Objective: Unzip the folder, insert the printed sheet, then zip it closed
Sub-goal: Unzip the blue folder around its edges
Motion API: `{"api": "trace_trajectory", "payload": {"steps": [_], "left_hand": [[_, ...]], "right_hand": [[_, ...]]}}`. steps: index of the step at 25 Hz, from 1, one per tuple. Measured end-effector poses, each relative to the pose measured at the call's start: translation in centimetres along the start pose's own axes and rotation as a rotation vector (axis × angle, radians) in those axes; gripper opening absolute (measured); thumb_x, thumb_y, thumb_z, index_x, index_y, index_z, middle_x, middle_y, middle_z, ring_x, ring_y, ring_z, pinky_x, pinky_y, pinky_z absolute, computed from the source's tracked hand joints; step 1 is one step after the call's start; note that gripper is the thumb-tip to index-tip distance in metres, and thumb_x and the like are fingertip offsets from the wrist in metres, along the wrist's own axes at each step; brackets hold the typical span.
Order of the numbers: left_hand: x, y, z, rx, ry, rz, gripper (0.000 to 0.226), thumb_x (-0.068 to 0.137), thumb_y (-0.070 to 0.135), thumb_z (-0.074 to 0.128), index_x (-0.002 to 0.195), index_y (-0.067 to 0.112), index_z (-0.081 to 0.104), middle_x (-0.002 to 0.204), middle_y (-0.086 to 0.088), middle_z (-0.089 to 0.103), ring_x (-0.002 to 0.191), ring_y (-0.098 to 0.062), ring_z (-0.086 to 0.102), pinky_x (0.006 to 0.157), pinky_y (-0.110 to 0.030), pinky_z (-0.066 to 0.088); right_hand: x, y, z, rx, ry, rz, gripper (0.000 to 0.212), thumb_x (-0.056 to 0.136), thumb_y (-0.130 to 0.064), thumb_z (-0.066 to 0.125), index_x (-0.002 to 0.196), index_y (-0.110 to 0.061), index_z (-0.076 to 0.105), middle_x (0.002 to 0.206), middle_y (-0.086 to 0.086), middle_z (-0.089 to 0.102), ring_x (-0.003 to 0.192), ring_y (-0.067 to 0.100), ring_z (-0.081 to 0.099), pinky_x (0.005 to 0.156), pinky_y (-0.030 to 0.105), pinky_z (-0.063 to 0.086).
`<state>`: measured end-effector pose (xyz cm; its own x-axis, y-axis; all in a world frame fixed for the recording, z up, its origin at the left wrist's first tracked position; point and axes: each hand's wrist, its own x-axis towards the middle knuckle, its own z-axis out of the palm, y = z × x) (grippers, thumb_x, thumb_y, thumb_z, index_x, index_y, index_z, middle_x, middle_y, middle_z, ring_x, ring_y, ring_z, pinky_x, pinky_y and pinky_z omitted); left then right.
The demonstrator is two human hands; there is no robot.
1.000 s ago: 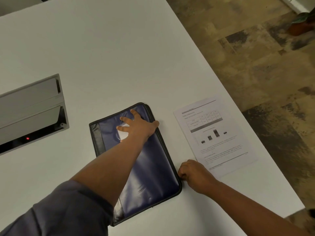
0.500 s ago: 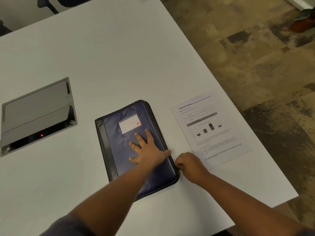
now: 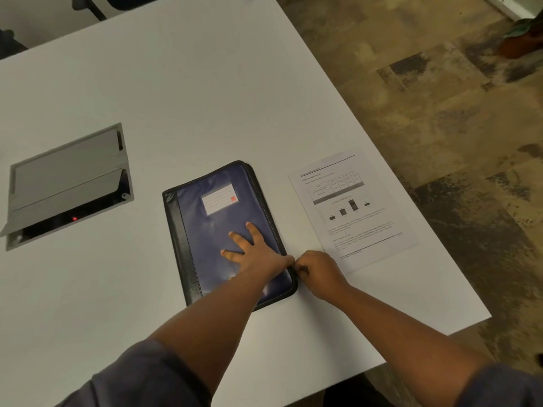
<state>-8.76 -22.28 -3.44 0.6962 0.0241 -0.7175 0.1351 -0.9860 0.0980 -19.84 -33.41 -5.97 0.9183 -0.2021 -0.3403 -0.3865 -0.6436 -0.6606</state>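
Two hands: left [image 3: 258, 254] flat on folder [image 3: 211, 227], right [image 3: 318, 271] curled.

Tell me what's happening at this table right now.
A person's left hand presses flat on a closed blue zip folder, while the right hand pinches at the zipper on its right edge, near the lower corner. The printed sheet lies on the white table beside the folder, not yet inserted.

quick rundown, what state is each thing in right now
folder: zipped shut, flat on the table
printed sheet: loose, face up, right of folder
left hand: flat, pressing the cover
right hand: curled at the folder's right edge; zipper pull hidden
table hatch: lid raised, red light on
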Motion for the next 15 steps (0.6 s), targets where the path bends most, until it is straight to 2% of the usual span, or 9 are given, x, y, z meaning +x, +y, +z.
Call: {"api": "trace_trajectory", "payload": {"steps": [2, 7, 9, 13, 15], "left_hand": [[0.1, 0.2, -0.1, 0.021, -0.005, 0.006, 0.147, 0.060, 0.072, 0.077, 0.146, 0.034, -0.036, 0.158, -0.012, -0.037, 0.139, -0.062, -0.027, 0.109, -0.077, 0.015], [0.5, 0.4, -0.3, -0.026, -0.008, 0.005, 0.143, 0.062, 0.066, 0.080, 0.152, 0.035, -0.027, 0.161, -0.011, -0.034, 0.139, -0.062, -0.028, 0.109, -0.078, 0.012], [0.7, 0.4, -0.3, -0.034, -0.013, 0.006, 0.142, 0.063, 0.066, 0.081, 0.153, 0.036, -0.025, 0.161, -0.010, -0.033, 0.139, -0.061, -0.027, 0.108, -0.078, 0.014], [1.0, 0.2, -0.2, -0.023, -0.011, 0.013, 0.142, 0.063, 0.067, 0.080, 0.153, 0.035, -0.025, 0.162, -0.011, -0.031, 0.139, -0.062, -0.026, 0.108, -0.078, 0.014], [1.3, 0.1, -0.1, -0.018, -0.015, 0.017, 0.143, 0.063, 0.068, 0.080, 0.152, 0.034, -0.026, 0.162, -0.012, -0.031, 0.139, -0.063, -0.026, 0.108, -0.078, 0.014]], "right_hand": [[-0.5, 0.2, 0.4, 0.001, 0.005, 0.004, 0.019, 0.094, -0.018, 0.060, 0.086, -0.017, 0.078, 0.080, 0.003, 0.070, 0.066, 0.014, 0.057, 0.067, 0.020, 0.050], [-2.9, 0.9, 1.7, -0.012, -0.008, -0.058, 0.013, 0.092, -0.015, 0.067, 0.094, -0.013, 0.079, 0.089, 0.006, 0.074, 0.078, 0.021, 0.065, 0.077, 0.028, 0.057], [-4.1, 0.4, 2.6, 0.006, 0.025, -0.071, 0.011, 0.090, -0.015, 0.069, 0.093, -0.011, 0.079, 0.089, 0.007, 0.074, 0.079, 0.022, 0.065, 0.075, 0.029, 0.055], [-6.0, -0.9, 5.2, 0.092, 0.146, -0.048, 0.006, 0.082, -0.006, 0.075, 0.078, -0.011, 0.076, 0.075, 0.005, 0.072, 0.067, 0.018, 0.062, 0.064, 0.032, 0.056], [-6.3, -1.5, 6.1, 0.127, 0.174, -0.013, 0.007, 0.082, -0.007, 0.075, 0.077, -0.012, 0.076, 0.074, 0.003, 0.072, 0.065, 0.016, 0.061, 0.063, 0.030, 0.057]]}}
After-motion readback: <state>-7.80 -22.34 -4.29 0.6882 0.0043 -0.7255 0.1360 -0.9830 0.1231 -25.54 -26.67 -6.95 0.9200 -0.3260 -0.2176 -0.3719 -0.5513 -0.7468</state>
